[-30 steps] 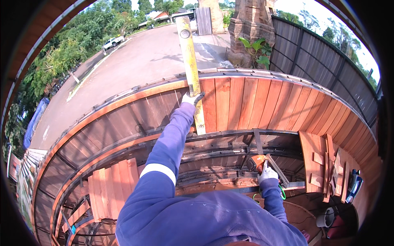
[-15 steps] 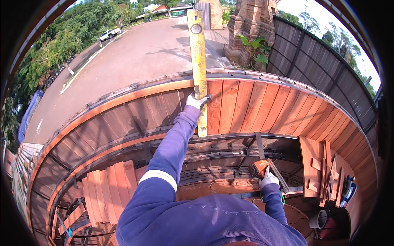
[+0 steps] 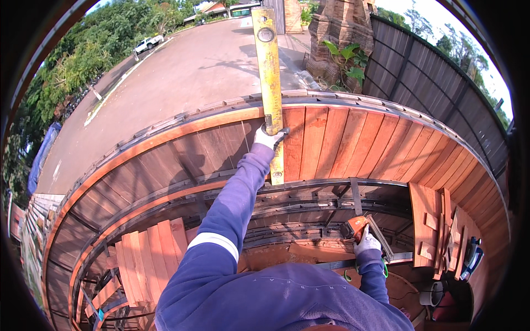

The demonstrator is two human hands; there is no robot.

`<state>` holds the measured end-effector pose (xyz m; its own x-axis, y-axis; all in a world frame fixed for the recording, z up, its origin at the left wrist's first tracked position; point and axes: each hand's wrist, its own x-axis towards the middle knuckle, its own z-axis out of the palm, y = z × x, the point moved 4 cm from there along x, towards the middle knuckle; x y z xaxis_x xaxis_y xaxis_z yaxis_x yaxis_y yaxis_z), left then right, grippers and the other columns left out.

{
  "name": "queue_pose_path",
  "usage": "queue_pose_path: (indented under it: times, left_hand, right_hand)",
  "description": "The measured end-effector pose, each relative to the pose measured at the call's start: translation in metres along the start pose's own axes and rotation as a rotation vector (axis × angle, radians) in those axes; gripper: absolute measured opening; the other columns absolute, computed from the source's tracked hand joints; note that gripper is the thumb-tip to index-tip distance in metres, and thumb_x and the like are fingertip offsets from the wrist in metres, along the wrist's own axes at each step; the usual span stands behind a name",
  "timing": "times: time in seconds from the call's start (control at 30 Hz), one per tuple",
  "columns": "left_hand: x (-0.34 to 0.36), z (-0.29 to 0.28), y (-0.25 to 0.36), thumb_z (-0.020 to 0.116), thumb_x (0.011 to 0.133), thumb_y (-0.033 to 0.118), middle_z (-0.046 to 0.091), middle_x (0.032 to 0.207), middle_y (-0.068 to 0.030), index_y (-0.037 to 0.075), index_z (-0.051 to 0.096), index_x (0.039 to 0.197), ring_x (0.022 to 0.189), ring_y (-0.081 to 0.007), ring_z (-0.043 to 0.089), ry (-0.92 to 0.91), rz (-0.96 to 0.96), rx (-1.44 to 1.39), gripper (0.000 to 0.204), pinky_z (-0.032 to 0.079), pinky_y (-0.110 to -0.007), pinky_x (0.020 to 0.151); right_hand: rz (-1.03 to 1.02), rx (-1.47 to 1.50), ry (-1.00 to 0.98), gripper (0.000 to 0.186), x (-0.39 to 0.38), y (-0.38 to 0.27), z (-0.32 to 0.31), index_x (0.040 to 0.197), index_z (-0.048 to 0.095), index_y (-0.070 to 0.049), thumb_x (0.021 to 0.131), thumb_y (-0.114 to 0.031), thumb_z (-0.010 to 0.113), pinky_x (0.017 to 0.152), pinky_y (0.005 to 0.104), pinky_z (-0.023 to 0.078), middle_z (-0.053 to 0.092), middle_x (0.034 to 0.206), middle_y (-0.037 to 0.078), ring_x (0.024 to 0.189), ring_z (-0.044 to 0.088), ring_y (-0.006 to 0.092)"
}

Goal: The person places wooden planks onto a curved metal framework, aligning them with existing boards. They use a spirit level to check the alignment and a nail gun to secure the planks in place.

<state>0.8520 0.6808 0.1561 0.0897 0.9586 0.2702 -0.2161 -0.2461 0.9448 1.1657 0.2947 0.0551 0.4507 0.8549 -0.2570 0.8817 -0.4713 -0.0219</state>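
Note:
A long yellow spirit level (image 3: 269,77) stands nearly upright against the curved wall, its upper part rising above the top rail. My left hand (image 3: 268,137), in a white and dark glove, is closed round its lower part with the arm stretched forward. Just right of the level runs a row of reddish wooden planks (image 3: 353,144); to its left the wall shows darker, shaded boards (image 3: 204,143). Lower right, my gloved right hand (image 3: 366,243) grips an orange nail gun (image 3: 354,226) with a slanted metal magazine. The gun is apart from the planks.
Loose planks (image 3: 146,256) lie at lower left, and offcuts (image 3: 441,234) lean on boards at the right. Beside them is a blue tool (image 3: 472,258). Black metal rails (image 3: 309,203) curve below the wall. Beyond stand a dark fence (image 3: 425,83) and a brick pillar (image 3: 337,44).
The view has shifted slightly, moving the scene a little to the right in the picture. Both hands keep their holds, and the level stays beside the edge of the reddish planks.

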Motion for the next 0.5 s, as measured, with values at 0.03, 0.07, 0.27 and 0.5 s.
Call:
queue_pose_path:
  times: [0.03,0.07,0.27,0.5]
  left_hand:
    - [-0.002,0.003,0.004,0.081,0.074,0.002,0.069,0.097,-0.0051,-0.002,0.062,0.108,0.08,-0.0115,0.063,0.0,-0.001,0.016,0.039,0.053,-0.027,0.076]
    - [-0.004,0.006,0.007,0.078,0.077,0.0,0.068,0.097,-0.0048,-0.001,0.062,0.109,0.08,-0.0121,0.063,-0.001,-0.002,0.032,0.036,0.053,-0.027,0.076]
    - [-0.004,0.003,-0.001,0.073,0.08,-0.004,0.069,0.099,-0.0078,-0.001,0.06,0.112,0.086,-0.0162,0.067,-0.059,-0.047,-0.038,0.035,0.054,-0.029,0.079]
    - [-0.019,-0.005,-0.003,0.084,0.075,0.009,0.067,0.092,-0.0027,0.001,0.064,0.105,0.079,-0.0127,0.062,-0.105,-0.105,0.062,0.038,0.051,-0.028,0.073]
  right_hand:
    - [0.006,-0.008,-0.008,0.088,-0.001,0.0,-0.001,0.148,0.026,0.002,0.081,-0.037,0.067,0.079,0.0424,0.053,0.068,0.104,0.018,0.091,0.068,0.032]
    - [0.01,-0.001,-0.01,0.087,0.0,0.0,-0.002,0.149,0.026,0.001,0.081,-0.036,0.067,0.08,0.0423,0.053,0.068,0.105,0.019,0.092,0.068,0.0324]
    - [0.029,0.011,-0.039,0.088,0.002,0.002,-0.001,0.15,0.023,0.0,0.081,-0.033,0.066,0.083,0.0418,0.052,0.067,0.107,0.02,0.094,0.068,0.0333]
    - [-0.006,0.05,0.025,0.088,0.003,0.001,0.001,0.149,0.023,0.001,0.08,-0.031,0.067,0.078,0.0433,0.053,0.067,0.102,0.02,0.09,0.068,0.0344]
